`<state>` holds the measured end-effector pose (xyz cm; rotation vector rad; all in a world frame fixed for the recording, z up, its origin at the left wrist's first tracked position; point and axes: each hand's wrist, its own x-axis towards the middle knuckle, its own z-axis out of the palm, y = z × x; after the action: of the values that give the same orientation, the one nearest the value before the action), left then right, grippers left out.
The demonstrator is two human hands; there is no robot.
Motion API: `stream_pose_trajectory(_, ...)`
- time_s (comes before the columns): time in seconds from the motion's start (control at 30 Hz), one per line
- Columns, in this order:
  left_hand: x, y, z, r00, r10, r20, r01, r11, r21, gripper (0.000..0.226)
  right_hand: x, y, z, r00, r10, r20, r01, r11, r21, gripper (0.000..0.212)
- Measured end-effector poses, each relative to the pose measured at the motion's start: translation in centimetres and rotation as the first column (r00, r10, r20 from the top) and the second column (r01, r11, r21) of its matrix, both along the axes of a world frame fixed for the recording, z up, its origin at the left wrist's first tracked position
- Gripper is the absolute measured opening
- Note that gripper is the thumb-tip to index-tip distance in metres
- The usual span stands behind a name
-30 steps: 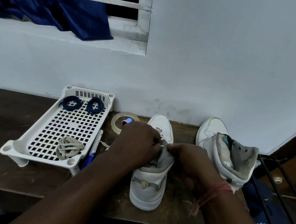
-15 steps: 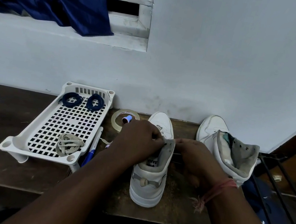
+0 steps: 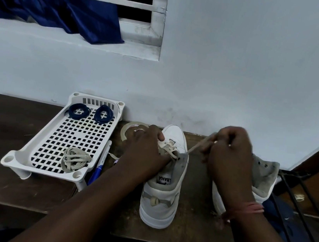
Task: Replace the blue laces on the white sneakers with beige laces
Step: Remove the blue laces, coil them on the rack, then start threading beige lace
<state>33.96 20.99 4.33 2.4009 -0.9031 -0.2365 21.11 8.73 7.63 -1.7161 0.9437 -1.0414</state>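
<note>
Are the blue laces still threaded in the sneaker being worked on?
No, both coiled blue laces lie in the white tray, while a beige lace runs through the sneaker.

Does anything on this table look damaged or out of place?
One oddity: the white slotted plastic tray sits tilted, overhanging the dark wooden table's step, and its far right corner looks cracked. The coiled blue laces and bundled beige lace lie neatly inside it.
</note>
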Motion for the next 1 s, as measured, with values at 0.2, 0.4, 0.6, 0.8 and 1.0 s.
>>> stream_pose_trajectory(0.2,-0.5,-0.4,-0.1,0.982,0.095,-0.163,-0.094,0.995,0.013,0.06,0.0,0.3,0.2,0.931,0.149,0.334,-0.146,0.989,-0.034,0.014)
stream_pose_trajectory(0.4,-0.7,-0.3,0.2,0.97,0.13,-0.206,-0.129,0.992,0.019,0.056,0.0,-0.2,-3.5,0.673,0.386,-0.63,-0.466,0.884,0.044,0.017)
stream_pose_trajectory(0.6,-0.4,-0.3,-0.1,0.963,0.118,-0.242,-0.122,0.993,-0.001,0.056,0.0,1.0,1.2,0.902,0.242,0.357,-0.329,0.922,0.205,0.029)
stream_pose_trajectory(0.8,-0.6,-0.4,-0.2,0.959,0.128,-0.252,-0.131,0.991,0.004,0.059,-0.3,0.1,0.7,0.985,0.125,-0.12,-0.122,0.992,0.031,0.027)
stream_pose_trajectory(1.0,-0.6,-0.4,-0.1,0.954,0.131,-0.269,-0.133,0.991,0.012,0.057,0.3,0.9,-0.5,0.709,0.38,-0.594,-0.291,0.925,0.244,0.052)
